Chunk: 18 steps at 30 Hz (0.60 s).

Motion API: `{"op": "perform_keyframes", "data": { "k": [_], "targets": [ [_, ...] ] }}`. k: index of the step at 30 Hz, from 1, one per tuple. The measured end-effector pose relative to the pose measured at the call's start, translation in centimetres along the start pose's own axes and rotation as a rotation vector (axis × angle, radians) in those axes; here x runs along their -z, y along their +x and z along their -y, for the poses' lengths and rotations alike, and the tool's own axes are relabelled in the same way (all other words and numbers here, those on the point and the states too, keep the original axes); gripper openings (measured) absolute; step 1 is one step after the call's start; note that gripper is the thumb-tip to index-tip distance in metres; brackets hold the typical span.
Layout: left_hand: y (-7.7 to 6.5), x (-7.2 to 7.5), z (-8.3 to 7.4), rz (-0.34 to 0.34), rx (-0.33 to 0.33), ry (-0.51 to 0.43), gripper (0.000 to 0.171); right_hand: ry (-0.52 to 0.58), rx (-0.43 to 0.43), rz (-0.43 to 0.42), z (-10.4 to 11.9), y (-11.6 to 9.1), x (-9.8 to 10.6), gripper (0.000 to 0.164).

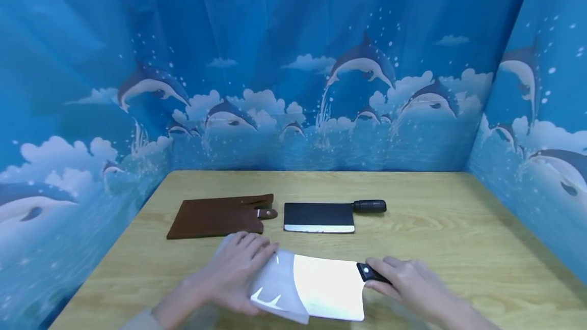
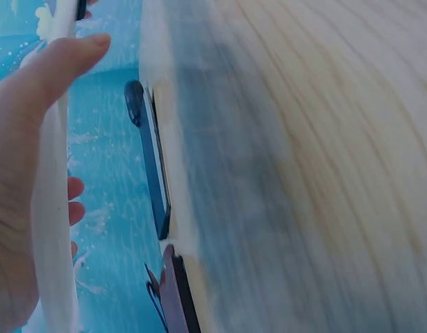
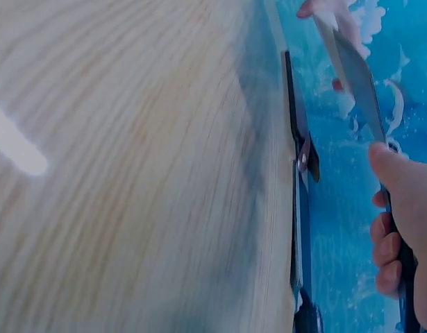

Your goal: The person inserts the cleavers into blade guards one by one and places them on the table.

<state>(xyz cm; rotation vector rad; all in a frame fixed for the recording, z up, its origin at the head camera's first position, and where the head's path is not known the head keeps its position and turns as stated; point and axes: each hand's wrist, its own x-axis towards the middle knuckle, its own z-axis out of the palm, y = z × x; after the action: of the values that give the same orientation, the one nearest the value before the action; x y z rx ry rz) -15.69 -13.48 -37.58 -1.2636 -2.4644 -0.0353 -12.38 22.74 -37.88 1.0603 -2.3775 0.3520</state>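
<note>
My right hand [image 1: 412, 281] grips the black handle [image 1: 370, 272] of a cleaver [image 1: 330, 289] with a broad bright blade. The far part of that blade lies inside a whitish see-through plastic sleeve [image 1: 282, 281], while the part by the handle is bare. My left hand [image 1: 240, 271] holds the sleeve, thumb on the near face and fingers round the other, as the left wrist view shows. In both wrist views the cleaver and sleeve are held up above the wooden table. From the right wrist, the blade [image 3: 362, 87] appears nearly edge-on.
Behind the hands, a second cleaver [image 1: 318, 215] with a dark blade and pale edge lies flat, handle to the right. Left of it is a brown leather sheath [image 1: 213, 216] with a snap strap. A dolphin-printed blue curtain [image 1: 275, 65] encloses the wooden table [image 1: 435, 228].
</note>
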Motion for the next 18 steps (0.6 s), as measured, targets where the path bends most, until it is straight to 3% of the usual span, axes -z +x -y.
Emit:
{"op": "perform_keyframes", "data": {
  "k": [10,18],
  "targets": [
    [1.1,-0.5,-0.8,-0.028,-0.001,-0.011,0.100,-0.038,-0.028,-0.026,1.0,1.6,-1.5,0.029],
    [2.1,-1.0,-1.6,-0.021,0.024,0.050,0.102,-0.019,-0.073,-0.007,1.3,2.5,-2.2,0.027]
  ]
}}
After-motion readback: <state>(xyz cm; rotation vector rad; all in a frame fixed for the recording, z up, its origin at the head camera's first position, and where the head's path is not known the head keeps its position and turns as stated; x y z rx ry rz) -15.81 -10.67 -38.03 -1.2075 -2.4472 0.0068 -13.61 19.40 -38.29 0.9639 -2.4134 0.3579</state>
